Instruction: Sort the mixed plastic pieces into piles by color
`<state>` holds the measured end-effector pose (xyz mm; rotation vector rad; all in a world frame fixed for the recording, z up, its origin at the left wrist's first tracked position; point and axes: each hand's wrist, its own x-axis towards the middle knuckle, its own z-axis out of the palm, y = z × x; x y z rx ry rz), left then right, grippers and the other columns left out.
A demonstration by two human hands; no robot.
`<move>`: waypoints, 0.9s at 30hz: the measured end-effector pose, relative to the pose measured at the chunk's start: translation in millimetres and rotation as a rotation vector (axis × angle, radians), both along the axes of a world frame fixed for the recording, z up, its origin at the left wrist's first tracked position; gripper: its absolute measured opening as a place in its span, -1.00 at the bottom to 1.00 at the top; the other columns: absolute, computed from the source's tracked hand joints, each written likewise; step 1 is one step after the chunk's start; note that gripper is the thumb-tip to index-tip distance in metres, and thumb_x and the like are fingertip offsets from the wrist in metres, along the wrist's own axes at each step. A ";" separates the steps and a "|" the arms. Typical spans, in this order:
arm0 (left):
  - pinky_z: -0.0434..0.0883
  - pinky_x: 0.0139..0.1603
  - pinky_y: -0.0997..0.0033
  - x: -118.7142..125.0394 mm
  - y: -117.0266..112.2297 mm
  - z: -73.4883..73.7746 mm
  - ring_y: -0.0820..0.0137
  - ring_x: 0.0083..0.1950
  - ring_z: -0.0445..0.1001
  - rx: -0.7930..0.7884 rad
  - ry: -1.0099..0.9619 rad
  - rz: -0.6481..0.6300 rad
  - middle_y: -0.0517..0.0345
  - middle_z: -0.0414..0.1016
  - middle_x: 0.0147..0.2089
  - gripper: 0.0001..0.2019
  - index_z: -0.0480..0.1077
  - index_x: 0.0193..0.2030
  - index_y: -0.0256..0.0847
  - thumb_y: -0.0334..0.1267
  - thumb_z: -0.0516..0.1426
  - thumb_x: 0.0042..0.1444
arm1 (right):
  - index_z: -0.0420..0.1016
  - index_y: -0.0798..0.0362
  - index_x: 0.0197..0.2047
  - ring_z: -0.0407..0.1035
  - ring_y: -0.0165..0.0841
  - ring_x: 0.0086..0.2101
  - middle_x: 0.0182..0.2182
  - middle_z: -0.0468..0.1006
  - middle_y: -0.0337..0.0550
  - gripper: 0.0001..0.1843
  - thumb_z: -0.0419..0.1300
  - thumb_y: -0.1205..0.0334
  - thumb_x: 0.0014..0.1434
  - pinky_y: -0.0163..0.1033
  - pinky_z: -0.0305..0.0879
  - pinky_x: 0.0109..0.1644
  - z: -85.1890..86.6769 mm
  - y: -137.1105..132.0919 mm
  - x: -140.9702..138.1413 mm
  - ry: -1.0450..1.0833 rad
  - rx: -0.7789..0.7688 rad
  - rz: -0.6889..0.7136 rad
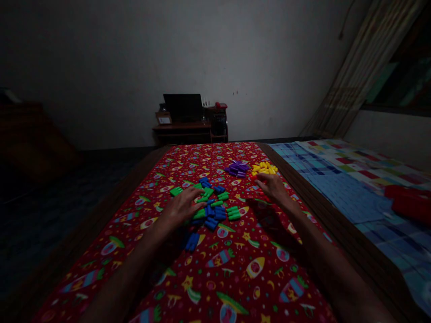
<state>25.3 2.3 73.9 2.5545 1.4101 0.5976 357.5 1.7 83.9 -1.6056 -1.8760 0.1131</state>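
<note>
Short, chunky plastic toy pegs lie in loose colour heaps on a red rocket-print cloth (232, 273). The yellow pegs (264, 168) form a tight pile at the far right, just beside the purple pegs (236, 169), which are stacked in a small heap. Nearer, green pegs (206, 193) and blue pegs (213, 213) lie mixed in one scattered spread, flat and pointing in different directions. One green peg (176, 191) lies apart to the left, and a pair of green pegs (233, 213) sits to the right of the spread. A blue peg (192, 242) lies nearest the camera, below the rest. A small red piece (253, 177) sits at the edge of the yellow pile.
</note>
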 end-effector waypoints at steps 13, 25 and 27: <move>0.28 -0.40 0.44 -12.6 18.9 -15.7 0.32 -0.37 0.44 -0.308 0.111 0.074 0.14 0.51 -0.43 -0.73 0.50 -0.42 -0.21 -0.06 0.11 -0.04 | 0.61 0.10 -0.06 0.51 -0.18 -0.16 -0.15 0.63 0.08 -0.69 0.12 0.29 0.18 -0.26 0.31 -0.18 -7.2 -2.1 53.7 -0.342 -0.084 -0.183; 0.43 -0.31 0.44 23.3 -16.3 21.0 0.36 -0.32 0.50 -0.028 -0.295 0.007 0.14 0.56 -0.31 -0.79 0.49 -0.33 -0.17 -0.09 0.21 -0.02 | 0.43 0.04 0.15 0.50 -0.34 -0.27 -0.17 0.63 -0.06 -0.62 0.10 0.16 0.30 -0.30 0.35 -0.22 -10.9 -51.3 -78.7 0.128 0.078 0.580; 0.46 -0.25 0.41 41.2 -27.7 15.3 0.36 -0.28 0.52 -0.035 -0.320 -0.100 0.13 0.57 -0.29 -0.80 0.49 -0.30 -0.17 -0.10 0.19 0.04 | 0.46 0.05 0.11 0.50 -0.36 -0.33 -0.21 0.64 -0.07 -0.66 0.10 0.19 0.30 -0.32 0.34 -0.26 -10.2 -55.7 -85.2 0.138 0.066 0.614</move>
